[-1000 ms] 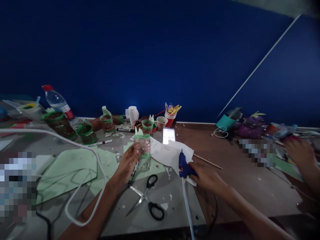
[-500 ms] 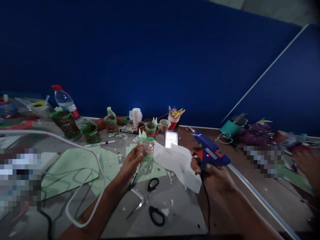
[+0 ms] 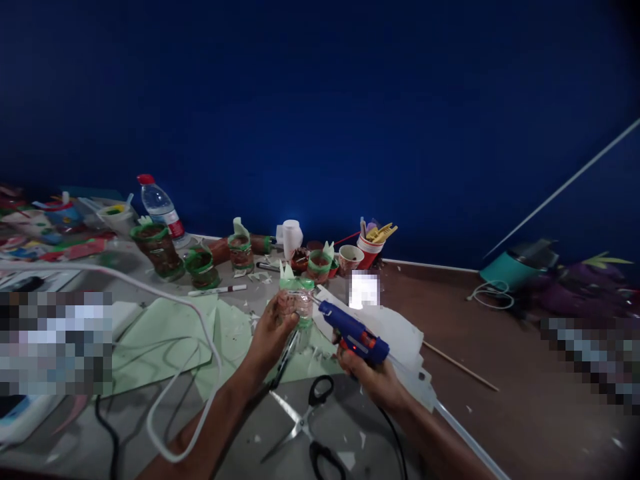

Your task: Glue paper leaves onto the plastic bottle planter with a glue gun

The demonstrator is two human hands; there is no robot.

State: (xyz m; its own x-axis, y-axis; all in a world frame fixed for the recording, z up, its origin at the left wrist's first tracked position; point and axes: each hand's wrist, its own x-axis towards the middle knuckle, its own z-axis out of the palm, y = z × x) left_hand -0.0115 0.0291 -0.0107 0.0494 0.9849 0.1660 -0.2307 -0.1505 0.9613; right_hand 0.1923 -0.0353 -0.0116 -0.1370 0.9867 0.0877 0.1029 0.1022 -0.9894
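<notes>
My left hand (image 3: 275, 328) is closed around a small clear plastic cup (image 3: 303, 303) with green bands and pale green pointed paper pieces at its rim. In my right hand (image 3: 367, 373) is a blue glue gun (image 3: 353, 332), its small red light lit and a long glue stick out of its back. The nozzle points left, close to the cup's right side; whether it touches I cannot tell. Below the hands, open scissors (image 3: 301, 423) with black handles lie on the table. A dark pen (image 3: 284, 363) lies beneath the cup, over pale green paper (image 3: 320, 357).
At the back stand a water bottle (image 3: 160, 207), several brown-and-green cups (image 3: 241, 252), a white bottle (image 3: 291, 239) and a red cup (image 3: 371, 252) of tools. A white cable (image 3: 207, 333) loops at left. A wooden stick (image 3: 460, 367) lies right.
The glue gun has moved left and down, bringing its nozzle close to the cup. My left hand still holds the cup. The view has shifted right, and another person's hand has left it.
</notes>
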